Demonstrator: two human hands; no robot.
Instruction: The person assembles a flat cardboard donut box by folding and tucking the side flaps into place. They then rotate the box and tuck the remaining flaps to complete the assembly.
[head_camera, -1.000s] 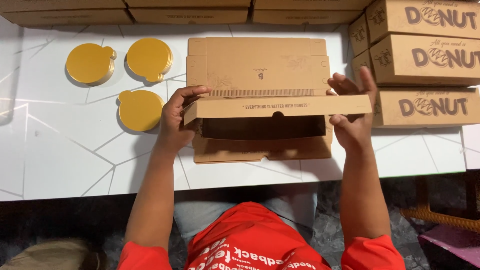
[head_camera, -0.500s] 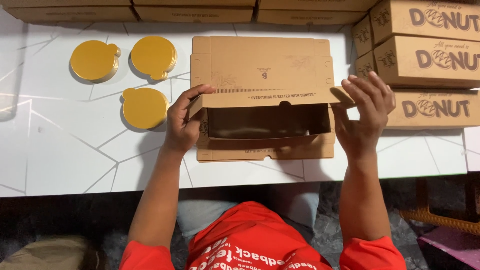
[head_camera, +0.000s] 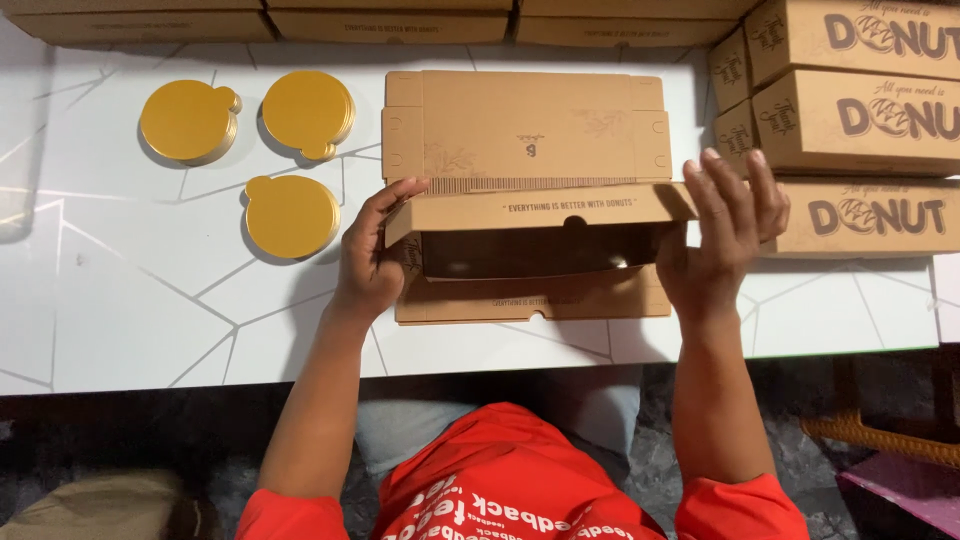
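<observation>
**Squaring up a half-folded cardboard box**

The white table (head_camera: 120, 300) carries the brown cardboard box (head_camera: 525, 200), lying between both hands. Pressing both end walls inward evenly would likely keep the front panel square. The left hand (head_camera: 372, 262) grips the box's left end, thumb inside; the right hand (head_camera: 722, 235) lies open, fingers spread, against its right end. Three gold cake boards (head_camera: 290, 215) sit left of the box.

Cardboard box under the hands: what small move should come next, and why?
Probably press the right end flap in with the right hand. The cardboard box is half folded: its front wall stands, the left hand pinches the left corner, but the right hand lies open against the right end, which looks unlocked.
</observation>
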